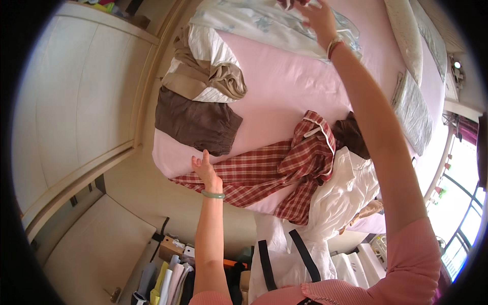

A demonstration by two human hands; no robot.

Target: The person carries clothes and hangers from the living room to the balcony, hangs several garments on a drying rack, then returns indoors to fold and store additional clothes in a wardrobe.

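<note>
Our L hand (206, 172) spread nr plaid garment (274, 165), mid-frame, laid lengthwise prob vs creases. R hand (321, 24), frame top: can't tell grip

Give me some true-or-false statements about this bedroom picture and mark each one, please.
1. The left hand has a green bangle at its wrist. True.
2. That hand is clenched in a fist. False: it is open.
3. A red plaid garment with white piping lies on the pink bedsheet. True.
4. Every garment on the bed is plaid. False: a plain brown garment lies there too.
5. A cream pillow lies toward the picture's right side. True.
</note>
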